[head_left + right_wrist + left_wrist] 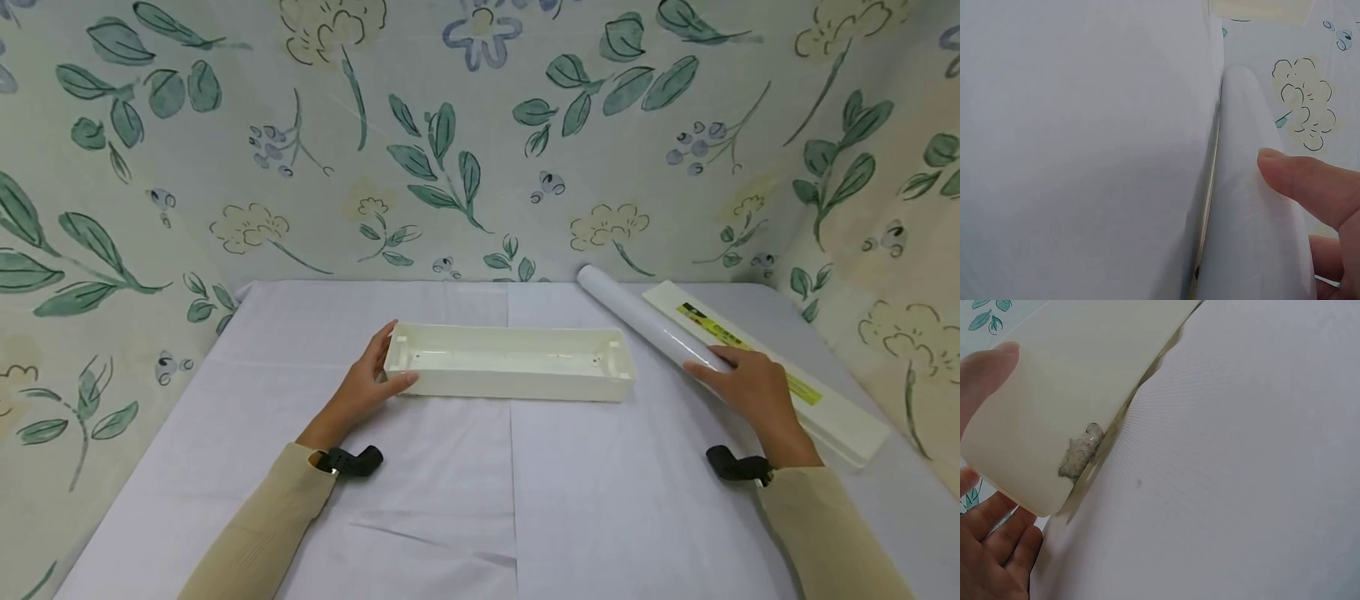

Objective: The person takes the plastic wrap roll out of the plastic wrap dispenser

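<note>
A long cream plastic box lies open side up across the middle of the table. My left hand holds its left end, thumb on the front wall and fingers around the far side. In the left wrist view, a grey smudged patch shows low on the box's wall. To the right, a white, glossy roll of plastic film lies slantwise. My right hand grips the roll near its closer end, the thumb along its side. Part of the roll is hidden under that hand.
A long cream lid with a yellow-and-black label lies right of the roll, partly behind my right hand. A white cloth with creases covers the table. Floral curtains hang behind and at both sides.
</note>
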Demonstrator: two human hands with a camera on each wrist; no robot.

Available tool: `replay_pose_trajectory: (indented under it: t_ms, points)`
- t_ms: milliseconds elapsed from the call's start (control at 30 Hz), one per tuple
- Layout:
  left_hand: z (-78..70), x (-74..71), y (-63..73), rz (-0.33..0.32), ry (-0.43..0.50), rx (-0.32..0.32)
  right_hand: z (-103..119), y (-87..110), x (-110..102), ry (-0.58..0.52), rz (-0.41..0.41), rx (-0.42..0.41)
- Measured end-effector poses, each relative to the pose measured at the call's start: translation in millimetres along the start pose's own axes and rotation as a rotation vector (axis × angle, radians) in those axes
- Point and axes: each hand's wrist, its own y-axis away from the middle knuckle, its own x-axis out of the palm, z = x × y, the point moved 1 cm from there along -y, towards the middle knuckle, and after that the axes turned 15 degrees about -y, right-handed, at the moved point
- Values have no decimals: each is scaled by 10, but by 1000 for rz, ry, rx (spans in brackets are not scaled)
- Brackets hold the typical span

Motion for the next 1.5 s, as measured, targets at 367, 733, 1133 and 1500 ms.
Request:
replay_pose_trajectory:
  t_ms: [367,733,1133,1500]
  points:
    - [-21,-25,-10,-3,-2,15,47,-12,0,21,13,-26]
    - [43,-6,35,-2,16,16,21,-1,60,37,37,9]
    - [-12,-2,15,-2,-6,13,32,30,7,42,26,-15]
    - [-39,-8,21,-5,-2,9,28,33,18,51,23,-23]
